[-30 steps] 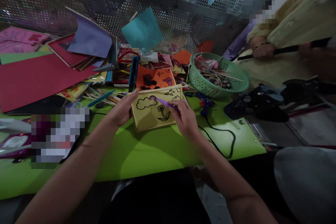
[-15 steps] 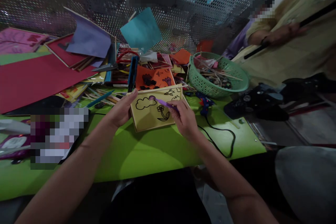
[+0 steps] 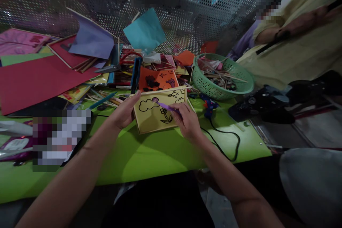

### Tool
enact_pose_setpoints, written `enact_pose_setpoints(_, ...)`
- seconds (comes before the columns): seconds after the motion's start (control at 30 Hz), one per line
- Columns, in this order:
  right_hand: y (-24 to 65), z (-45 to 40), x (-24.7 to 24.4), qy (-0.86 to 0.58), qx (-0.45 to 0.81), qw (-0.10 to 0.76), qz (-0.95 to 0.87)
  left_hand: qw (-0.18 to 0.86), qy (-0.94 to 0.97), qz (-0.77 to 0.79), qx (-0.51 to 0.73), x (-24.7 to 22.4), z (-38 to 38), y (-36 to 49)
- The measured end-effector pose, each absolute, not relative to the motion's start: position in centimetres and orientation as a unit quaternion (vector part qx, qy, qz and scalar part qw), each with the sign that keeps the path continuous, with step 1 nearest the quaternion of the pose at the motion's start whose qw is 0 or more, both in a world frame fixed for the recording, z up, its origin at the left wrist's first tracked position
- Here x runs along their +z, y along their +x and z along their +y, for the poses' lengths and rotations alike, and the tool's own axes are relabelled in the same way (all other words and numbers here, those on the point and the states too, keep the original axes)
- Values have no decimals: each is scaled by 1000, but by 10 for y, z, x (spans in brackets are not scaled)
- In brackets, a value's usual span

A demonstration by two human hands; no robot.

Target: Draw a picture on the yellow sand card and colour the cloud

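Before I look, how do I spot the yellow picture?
Find the bright green table. Between the left hand and the right hand is the yellow picture. Unlike the orange picture behind, it shows a black-outlined cloud and flower.

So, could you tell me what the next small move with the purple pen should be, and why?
I'd probably have the right hand ease the purple pen leftward inside the cloud outline: only its right end looks purple, the rest is bare yellow, and the left hand steadies the framed yellow sheet.
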State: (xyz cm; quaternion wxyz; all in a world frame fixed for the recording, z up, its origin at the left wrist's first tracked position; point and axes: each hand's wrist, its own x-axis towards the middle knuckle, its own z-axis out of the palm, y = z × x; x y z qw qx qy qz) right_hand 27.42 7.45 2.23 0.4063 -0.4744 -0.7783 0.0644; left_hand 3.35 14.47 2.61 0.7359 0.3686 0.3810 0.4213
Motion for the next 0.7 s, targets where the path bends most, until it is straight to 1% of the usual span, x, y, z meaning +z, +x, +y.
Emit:
enact_pose_setpoints(0.17, 272, 75, 21, -470, 64, 416, -776, 732, 371, 391, 416, 26, 144, 33)
enact_pose_setpoints(0.5, 270, 74, 23, -473, 81, 390, -786, 747, 376, 355, 417, 23, 147, 30)
enact_pose_setpoints(0.7, 270, 74, 21, -478, 66, 388, -785, 744, 378, 360, 417, 21, 147, 31)
